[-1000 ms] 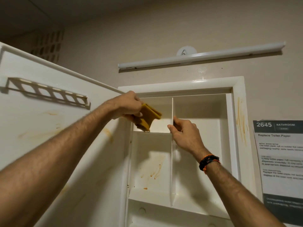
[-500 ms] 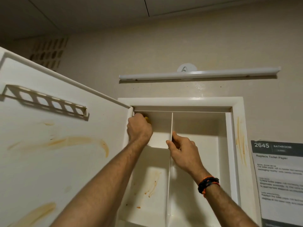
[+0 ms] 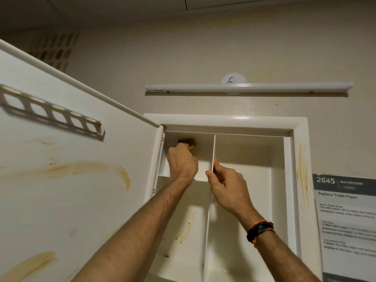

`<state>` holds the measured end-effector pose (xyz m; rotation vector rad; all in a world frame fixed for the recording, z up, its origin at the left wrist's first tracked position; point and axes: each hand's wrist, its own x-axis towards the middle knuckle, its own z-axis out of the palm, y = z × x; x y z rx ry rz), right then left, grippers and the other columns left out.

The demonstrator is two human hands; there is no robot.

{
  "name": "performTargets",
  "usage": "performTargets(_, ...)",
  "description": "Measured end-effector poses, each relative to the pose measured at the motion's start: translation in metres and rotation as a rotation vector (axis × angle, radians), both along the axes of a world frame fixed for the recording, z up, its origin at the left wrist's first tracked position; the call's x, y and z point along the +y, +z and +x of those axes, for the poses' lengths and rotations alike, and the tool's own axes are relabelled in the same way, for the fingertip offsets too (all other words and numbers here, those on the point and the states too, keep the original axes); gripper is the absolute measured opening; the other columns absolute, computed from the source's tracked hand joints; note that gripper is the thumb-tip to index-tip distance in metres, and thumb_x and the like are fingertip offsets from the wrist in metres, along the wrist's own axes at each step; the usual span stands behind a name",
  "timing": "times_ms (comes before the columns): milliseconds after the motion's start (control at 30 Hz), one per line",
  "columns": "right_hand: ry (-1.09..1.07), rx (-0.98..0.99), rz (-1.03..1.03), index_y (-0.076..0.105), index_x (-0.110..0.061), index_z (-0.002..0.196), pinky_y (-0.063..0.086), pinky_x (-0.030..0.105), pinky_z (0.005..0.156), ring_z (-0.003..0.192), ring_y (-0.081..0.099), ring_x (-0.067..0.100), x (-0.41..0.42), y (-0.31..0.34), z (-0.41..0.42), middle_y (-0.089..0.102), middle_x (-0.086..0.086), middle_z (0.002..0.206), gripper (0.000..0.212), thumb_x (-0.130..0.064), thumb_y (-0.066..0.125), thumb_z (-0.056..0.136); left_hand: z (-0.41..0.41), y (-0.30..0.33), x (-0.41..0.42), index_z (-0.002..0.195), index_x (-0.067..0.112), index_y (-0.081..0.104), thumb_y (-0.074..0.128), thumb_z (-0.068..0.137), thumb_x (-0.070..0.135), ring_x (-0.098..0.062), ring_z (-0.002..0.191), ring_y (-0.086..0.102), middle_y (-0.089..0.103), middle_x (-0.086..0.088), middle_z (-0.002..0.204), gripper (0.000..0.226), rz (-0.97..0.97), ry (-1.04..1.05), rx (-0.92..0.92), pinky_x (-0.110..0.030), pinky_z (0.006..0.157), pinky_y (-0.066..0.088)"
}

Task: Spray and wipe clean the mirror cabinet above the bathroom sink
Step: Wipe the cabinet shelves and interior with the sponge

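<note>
The white cabinet (image 3: 225,120) stands open, its door (image 3: 71,180) swung out to the left and smeared with orange-brown streaks. My left hand (image 3: 182,162) is inside the upper-left compartment, pressing a yellow cloth (image 3: 47,143) against the back wall near the top; only a small part of the cloth shows above my fingers. My right hand (image 3: 227,185) pinches the front edge of the vertical divider (image 3: 213,147). More orange streaks mark the lower-left compartment's back wall (image 3: 186,231) and the cabinet's right frame (image 3: 301,169).
A white tube light (image 3: 248,87) is mounted on the wall above the cabinet. A printed notice (image 3: 345,216) hangs to the right. A slotted rack (image 3: 50,112) is fixed to the inside of the door. A black and orange band (image 3: 259,231) circles my right wrist.
My left hand carried the yellow cloth from in front of the shelf up into the top-left compartment and now presses it on the back wall. My view tilted upward. My right hand stayed on the divider.
</note>
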<state>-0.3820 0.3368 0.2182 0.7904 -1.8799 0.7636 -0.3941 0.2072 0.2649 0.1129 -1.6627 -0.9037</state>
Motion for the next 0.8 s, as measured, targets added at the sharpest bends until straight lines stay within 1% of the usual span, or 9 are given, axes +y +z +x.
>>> performTargets(133,-0.012,0.024,-0.017,0.059,-0.019,0.104,0.048,0.034,0.068,0.069,0.056,0.021,-0.002,-0.002,-0.001,0.062,-0.001,0.067,0.018,-0.033,0.049,0.098,0.003,-0.003,0.001,0.132,0.012,0.06,0.061,0.091,0.002,-0.022,0.115,0.06,0.062,-0.007,0.13,0.041,-0.236,-0.025,-0.081,-0.026,0.095,0.048)
performTargets(233,-0.007,0.022,-0.017,0.06,-0.022,0.109,0.047,0.033,0.066,0.067,0.056,0.018,-0.002,-0.003,-0.001,0.061,-0.002,0.065,0.02,-0.034,0.049,0.098,0.006,-0.002,0.005,0.13,0.016,0.063,0.061,0.091,0.002,-0.022,0.114,0.062,0.065,-0.005,0.126,0.041,-0.409,-0.055,-0.125,-0.031,0.099,0.05)
performTargets(367,0.003,0.014,-0.004,0.061,-0.022,0.103,0.043,0.033,0.063,0.063,0.051,0.018,0.001,-0.001,-0.001,0.056,-0.002,0.061,0.016,-0.033,0.05,0.097,0.017,0.01,-0.006,0.128,0.022,0.065,0.059,0.088,0.0,-0.019,0.115,0.061,0.067,0.001,0.126,0.046,-0.609,-0.039,-0.185,-0.028,0.103,0.047)
performTargets(433,-0.003,0.011,0.001,0.062,-0.022,0.107,0.045,0.036,0.066,0.066,0.052,0.021,0.001,-0.001,-0.001,0.056,-0.001,0.062,0.018,-0.032,0.05,0.097,0.026,0.016,-0.015,0.126,0.026,0.066,0.057,0.086,0.0,-0.018,0.111,0.063,0.068,0.002,0.124,0.049,-0.739,-0.044,-0.249,-0.026,0.099,0.048)
performTargets(533,-0.006,0.0,-0.007,0.061,-0.026,0.12,0.047,0.035,0.067,0.071,0.055,0.023,-0.001,-0.001,0.001,0.059,-0.002,0.066,0.026,-0.031,0.049,0.097,0.034,0.018,-0.023,0.122,0.029,0.068,0.06,0.087,0.003,-0.014,0.086,0.062,0.073,0.002,0.111,0.045,-0.866,-0.093,-0.374,-0.024,0.08,0.048)
performTargets(567,-0.008,-0.005,-0.01,0.061,-0.027,0.121,0.046,0.034,0.066,0.072,0.056,0.023,-0.001,0.0,0.0,0.06,-0.002,0.068,0.027,-0.031,0.049,0.097,0.035,0.017,-0.024,0.12,0.029,0.07,0.061,0.088,0.005,-0.013,0.082,0.061,0.073,0.002,0.106,0.041,-0.902,-0.116,-0.418,-0.026,0.078,0.05)
performTargets(633,-0.015,-0.011,-0.011,0.061,-0.023,0.111,0.042,0.032,0.062,0.069,0.055,0.024,-0.002,0.0,0.0,0.059,-0.003,0.066,0.02,-0.032,0.049,0.098,0.038,0.015,-0.028,0.116,0.028,0.072,0.06,0.088,0.005,-0.016,0.082,0.063,0.073,0.002,0.097,0.038,-0.969,-0.129,-0.495,-0.032,0.082,0.054)
performTargets(700,-0.023,-0.012,-0.011,0.058,-0.02,0.098,0.037,0.033,0.058,0.064,0.049,0.023,-0.002,0.0,0.0,0.052,-0.004,0.06,0.014,-0.031,0.05,0.097,0.039,0.015,-0.032,0.117,0.03,0.071,0.055,0.088,0.002,-0.019,0.083,0.062,0.073,0.001,0.094,0.044,-1.012,-0.1,-0.541,-0.032,0.083,0.053)
performTargets(800,-0.026,-0.022,-0.001,0.051,-0.016,0.085,0.038,0.031,0.057,0.061,0.047,0.022,-0.002,0.001,0.002,0.051,-0.001,0.059,0.019,-0.03,0.049,0.097,0.041,0.019,-0.035,0.113,0.027,0.074,0.053,0.09,0.004,-0.019,0.086,0.062,0.071,0.001,0.093,0.039,-1.012,-0.043,-0.616,-0.034,0.079,0.054)
